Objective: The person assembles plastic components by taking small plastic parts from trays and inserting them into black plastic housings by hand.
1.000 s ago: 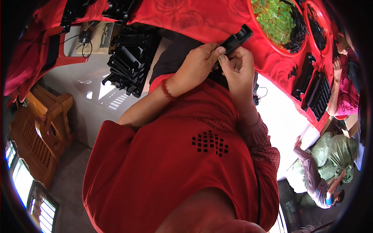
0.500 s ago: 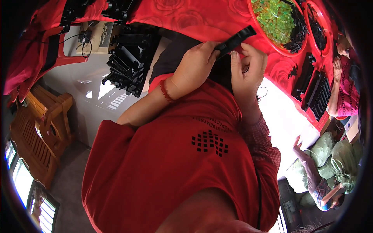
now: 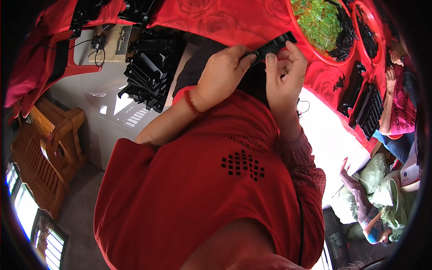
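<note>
A long, narrow black plastic part (image 3: 273, 46) is held aslant over the edge of the red cloth. My left hand (image 3: 223, 72), with a red bead bracelet at the wrist, pinches its lower left end between thumb and fingers. At the other end, my right hand (image 3: 288, 72) has its index finger against the tip and its thumb along the near side, the remaining fingers curled. Whether a small piece lies under the right fingers cannot be seen.
A red-rimmed basin (image 3: 293, 21) holds green-yellow translucent and black pieces, beside a second basin (image 3: 379, 45) of black pieces. Black parts are stacked at left (image 3: 148, 72) and lie in rows at right (image 3: 370, 110). Other people work at the right; a wooden chair (image 3: 45, 153) stands left.
My right index finger has come onto the far end of the black plastic part, which has tipped slightly. At the right edge, co-workers have shifted.
</note>
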